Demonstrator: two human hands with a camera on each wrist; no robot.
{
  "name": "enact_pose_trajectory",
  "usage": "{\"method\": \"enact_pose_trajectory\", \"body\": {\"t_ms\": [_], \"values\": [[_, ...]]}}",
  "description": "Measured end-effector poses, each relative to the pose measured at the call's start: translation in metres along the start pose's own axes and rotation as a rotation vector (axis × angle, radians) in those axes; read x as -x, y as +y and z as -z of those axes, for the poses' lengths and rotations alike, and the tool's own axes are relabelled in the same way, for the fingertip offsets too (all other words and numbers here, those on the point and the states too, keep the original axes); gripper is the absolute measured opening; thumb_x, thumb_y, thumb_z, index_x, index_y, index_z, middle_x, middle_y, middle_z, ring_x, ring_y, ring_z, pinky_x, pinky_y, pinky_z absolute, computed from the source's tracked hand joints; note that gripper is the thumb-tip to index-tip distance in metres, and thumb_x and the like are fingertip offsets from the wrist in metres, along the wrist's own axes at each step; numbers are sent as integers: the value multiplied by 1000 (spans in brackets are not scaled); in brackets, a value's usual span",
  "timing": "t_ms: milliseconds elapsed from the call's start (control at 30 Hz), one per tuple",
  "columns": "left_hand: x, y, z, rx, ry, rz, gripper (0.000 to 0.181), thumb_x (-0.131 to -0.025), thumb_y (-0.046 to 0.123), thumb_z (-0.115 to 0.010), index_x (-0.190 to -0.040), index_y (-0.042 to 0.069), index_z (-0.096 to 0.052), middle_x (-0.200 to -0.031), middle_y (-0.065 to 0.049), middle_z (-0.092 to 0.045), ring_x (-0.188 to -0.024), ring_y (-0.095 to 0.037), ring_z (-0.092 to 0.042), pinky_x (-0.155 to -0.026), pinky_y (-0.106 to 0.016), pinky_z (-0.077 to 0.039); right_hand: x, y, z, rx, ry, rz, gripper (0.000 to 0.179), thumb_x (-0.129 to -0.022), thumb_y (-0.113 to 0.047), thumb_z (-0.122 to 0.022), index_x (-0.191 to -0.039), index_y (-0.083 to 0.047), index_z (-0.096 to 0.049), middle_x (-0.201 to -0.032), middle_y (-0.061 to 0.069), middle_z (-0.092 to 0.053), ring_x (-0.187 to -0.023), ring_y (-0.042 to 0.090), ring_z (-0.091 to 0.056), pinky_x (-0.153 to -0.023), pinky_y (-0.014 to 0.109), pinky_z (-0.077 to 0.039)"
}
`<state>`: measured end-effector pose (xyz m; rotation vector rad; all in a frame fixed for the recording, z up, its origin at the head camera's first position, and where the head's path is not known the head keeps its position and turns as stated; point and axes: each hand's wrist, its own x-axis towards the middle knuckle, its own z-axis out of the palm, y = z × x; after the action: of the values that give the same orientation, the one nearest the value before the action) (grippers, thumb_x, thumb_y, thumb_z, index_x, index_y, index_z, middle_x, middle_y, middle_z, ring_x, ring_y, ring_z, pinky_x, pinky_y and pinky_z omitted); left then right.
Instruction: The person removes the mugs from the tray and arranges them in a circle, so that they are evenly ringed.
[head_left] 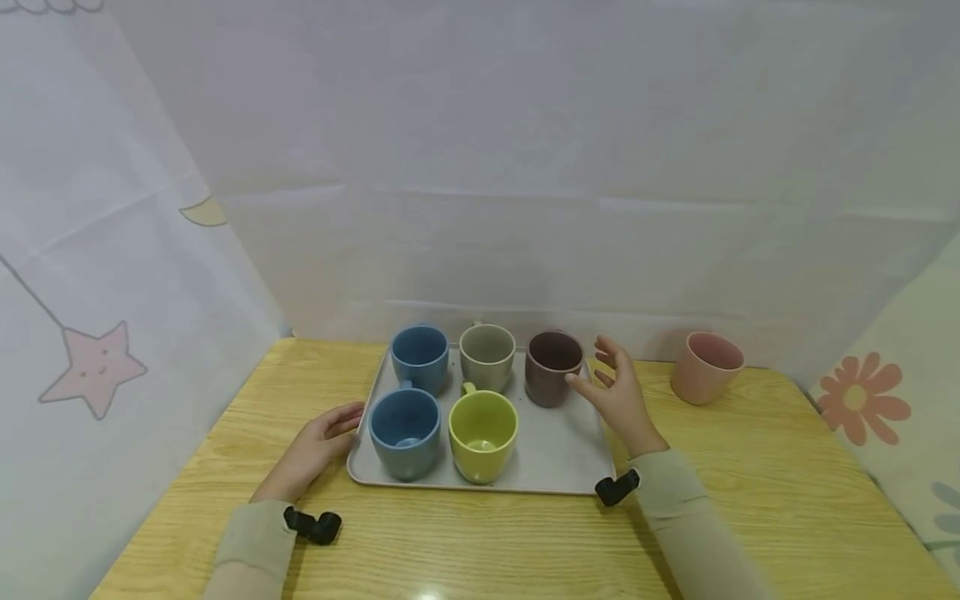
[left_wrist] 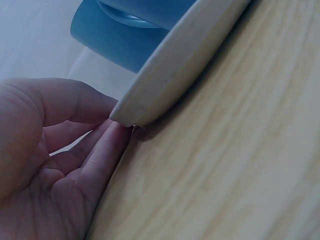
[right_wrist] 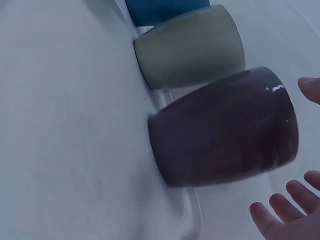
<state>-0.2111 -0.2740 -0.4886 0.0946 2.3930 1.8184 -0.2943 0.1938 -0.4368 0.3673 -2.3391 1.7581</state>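
Right then, tray (head_left: 555, 450): five mugs aboard, mid-bench (head_left: 480, 542), nearer the back edge!
Tray's back edge: blue mug (head_left: 420, 373) at the left corner, grey mug (head_left: 487, 375) in the middle, brown mug (head_left: 549, 387) towards the right corner.
Tray's front edge: second blue mug (head_left: 407, 457) by the left corner, yellow-green mug (head_left: 483, 463) just beside it.
Pink mug (head_left: 699, 383): off the tray, on the bench towards its back right corner.
Left hand (head_left: 309, 450): clamped on the tray's left edge, one finger over the rim, another tucked beneath.
Right hand (head_left: 621, 402): thumb and fingers apart, nothing held, spread around the brown mug, and there's daylight between them in the wrist view!
Score: five on, one off; to my eye the tray loading is mostly done, the pink mug left.
Mug markings: no brand, label or lettering I can read.
Backdrop (head_left: 480, 167): printed star (head_left: 93, 367), moon (head_left: 204, 212) and flower (head_left: 864, 398), no readable words.
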Motion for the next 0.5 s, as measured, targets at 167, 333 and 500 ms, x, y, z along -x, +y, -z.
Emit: {"method": "enact_pose_trajectory", "body": {"t_ms": [167,333,500], "values": [[0,2,-1,7,5,0,60,-103,10,-58,-157,0,-33,-153,-25,-44,-143,-37,-40,-93,-11,-43,-6,4,-17,2,-13,-54,93,-85,-21,-84,-157,-3,-27,-157,19,-31,-143,36,-33,-115,52,-34],[0,2,-1,9,8,-9,59,-103,8,-57,-156,-2,-34,-152,-26,-44,-143,-38,-40,-94,-11,-44,-10,10,-29,4,16,-89,97,-82,-22,-87,-156,-3,-29,-156,17,-35,-142,35,-36,-115,51,-35],[0,2,-1,15,5,-7,59,-103,8,-57,-156,-2,-33,-152,-26,-43,-143,-38,-39,-94,-11,-44,-14,13,-38,1,87,-85,96,-80,-24,-89,-155,-4,-32,-152,16,-40,-139,32,-40,-114,48,-37]]}}
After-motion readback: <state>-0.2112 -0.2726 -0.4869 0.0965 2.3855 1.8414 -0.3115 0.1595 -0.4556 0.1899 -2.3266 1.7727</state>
